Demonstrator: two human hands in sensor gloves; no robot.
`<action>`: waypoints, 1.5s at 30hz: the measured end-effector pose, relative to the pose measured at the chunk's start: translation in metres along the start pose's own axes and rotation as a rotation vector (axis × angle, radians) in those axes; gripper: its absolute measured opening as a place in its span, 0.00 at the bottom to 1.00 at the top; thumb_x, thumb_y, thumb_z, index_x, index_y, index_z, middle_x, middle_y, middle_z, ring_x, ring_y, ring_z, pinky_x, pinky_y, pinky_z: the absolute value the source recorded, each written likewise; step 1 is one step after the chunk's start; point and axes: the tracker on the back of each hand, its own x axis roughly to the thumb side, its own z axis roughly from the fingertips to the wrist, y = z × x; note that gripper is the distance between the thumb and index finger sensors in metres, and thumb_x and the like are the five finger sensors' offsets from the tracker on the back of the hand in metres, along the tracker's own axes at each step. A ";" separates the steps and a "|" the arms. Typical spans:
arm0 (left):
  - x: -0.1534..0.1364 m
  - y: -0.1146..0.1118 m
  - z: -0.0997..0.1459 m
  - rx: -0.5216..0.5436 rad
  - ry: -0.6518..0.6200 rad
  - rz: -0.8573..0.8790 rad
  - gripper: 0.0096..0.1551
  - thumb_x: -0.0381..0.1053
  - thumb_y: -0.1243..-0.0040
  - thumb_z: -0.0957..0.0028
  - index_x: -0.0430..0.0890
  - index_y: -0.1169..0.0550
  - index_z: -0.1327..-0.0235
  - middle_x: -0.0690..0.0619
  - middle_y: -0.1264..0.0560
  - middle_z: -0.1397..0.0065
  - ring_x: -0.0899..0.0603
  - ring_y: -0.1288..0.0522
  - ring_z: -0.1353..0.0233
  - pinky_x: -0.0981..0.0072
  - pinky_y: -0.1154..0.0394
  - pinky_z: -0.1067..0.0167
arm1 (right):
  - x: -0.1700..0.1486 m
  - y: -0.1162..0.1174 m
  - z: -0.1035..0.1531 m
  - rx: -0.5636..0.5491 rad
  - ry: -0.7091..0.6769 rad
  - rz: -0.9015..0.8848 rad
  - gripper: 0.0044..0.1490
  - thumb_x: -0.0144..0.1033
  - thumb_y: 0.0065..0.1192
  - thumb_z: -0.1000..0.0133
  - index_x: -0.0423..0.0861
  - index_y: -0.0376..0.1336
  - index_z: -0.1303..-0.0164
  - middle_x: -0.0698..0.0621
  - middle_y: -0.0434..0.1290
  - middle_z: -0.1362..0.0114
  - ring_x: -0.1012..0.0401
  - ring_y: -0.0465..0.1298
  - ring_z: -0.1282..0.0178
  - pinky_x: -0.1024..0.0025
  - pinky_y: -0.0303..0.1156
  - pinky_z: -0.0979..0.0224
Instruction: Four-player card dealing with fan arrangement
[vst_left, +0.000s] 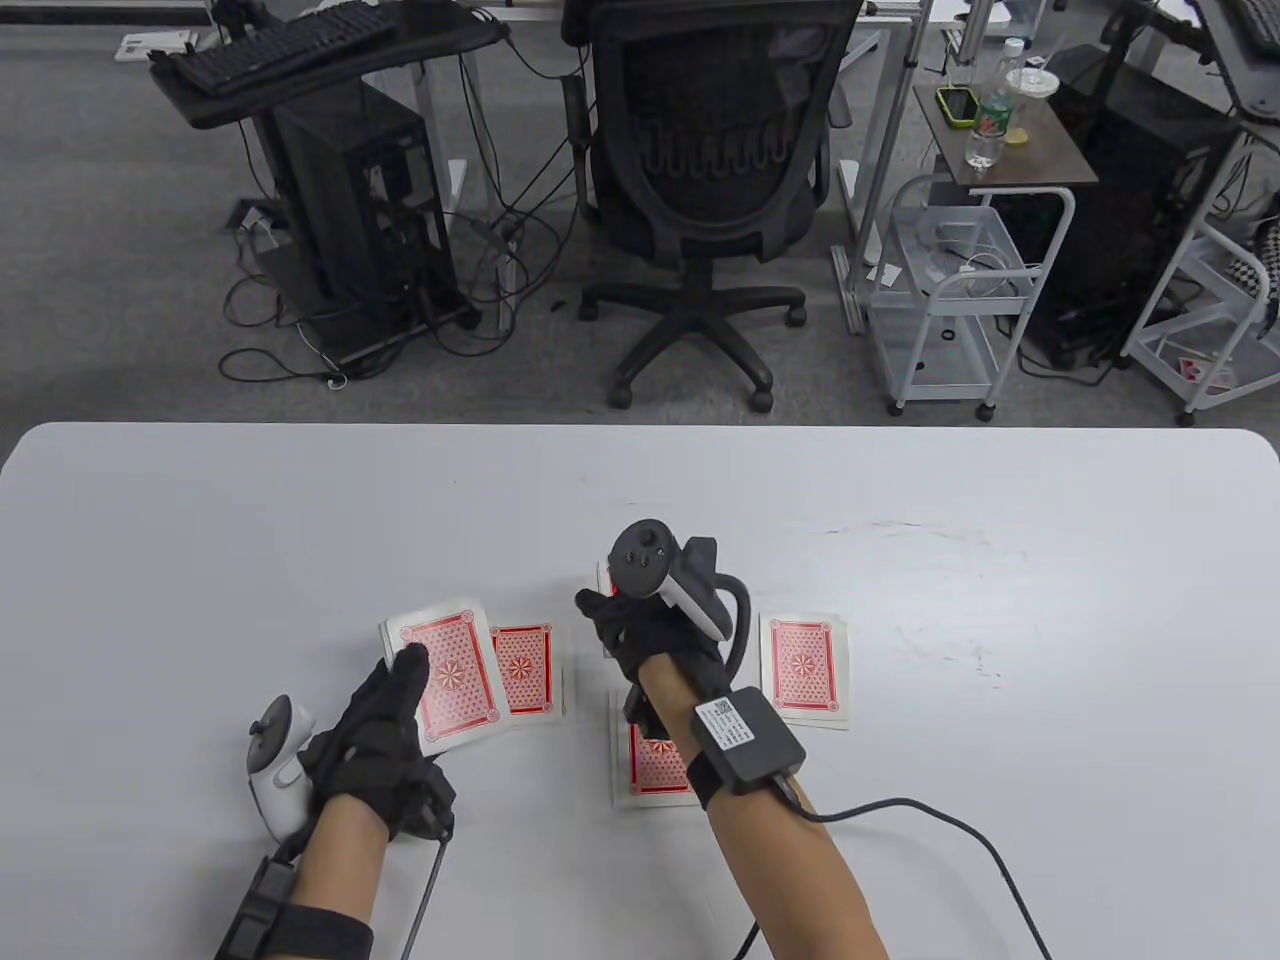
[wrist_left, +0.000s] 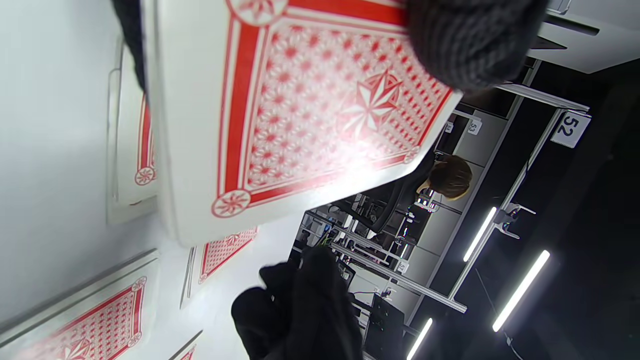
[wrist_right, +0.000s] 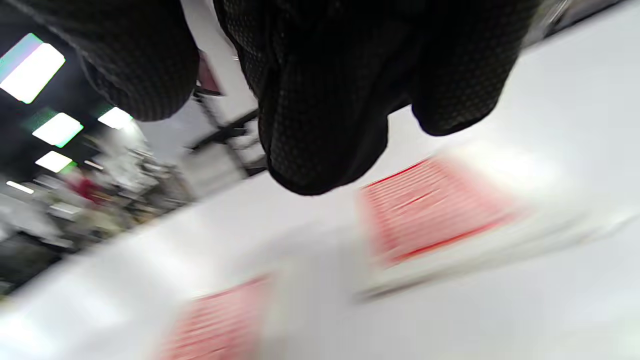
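Left hand (vst_left: 385, 725) grips the deck (vst_left: 448, 672), thumb on its red-patterned back, fingers wrapped under, just above the white tabletop (vst_left: 300, 520). Right hand (vst_left: 650, 640) reaches forward over the middle, fingers curled down, but I can't tell if it's pinching anything; its wrist view is blurred. Face-down cards around it: one (vst_left: 525, 670) touching the deck's right edge, one (vst_left: 655, 765) under the right forearm, one (vst_left: 806, 668) off to the right. Left wrist view shows the deck's thick edge, which the table view doesn't.
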 end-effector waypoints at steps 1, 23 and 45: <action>-0.001 -0.002 0.001 -0.003 -0.001 -0.001 0.28 0.64 0.38 0.47 0.58 0.27 0.34 0.60 0.20 0.34 0.43 0.14 0.39 0.52 0.16 0.47 | 0.006 0.009 0.007 0.043 -0.061 -0.094 0.44 0.53 0.63 0.40 0.38 0.57 0.23 0.45 0.73 0.36 0.55 0.84 0.54 0.43 0.70 0.38; -0.007 -0.023 0.002 -0.102 0.022 -0.034 0.27 0.63 0.37 0.47 0.58 0.26 0.35 0.60 0.19 0.35 0.44 0.14 0.40 0.52 0.16 0.48 | -0.053 -0.036 0.050 0.022 -0.032 -0.311 0.43 0.40 0.73 0.46 0.35 0.58 0.26 0.52 0.78 0.46 0.61 0.85 0.65 0.47 0.74 0.42; -0.004 -0.015 0.002 -0.061 0.027 -0.043 0.27 0.64 0.37 0.47 0.59 0.26 0.35 0.60 0.20 0.34 0.44 0.14 0.39 0.52 0.16 0.47 | -0.183 -0.085 0.059 -0.132 0.544 0.608 0.49 0.52 0.76 0.51 0.41 0.59 0.25 0.54 0.77 0.46 0.63 0.81 0.68 0.47 0.73 0.41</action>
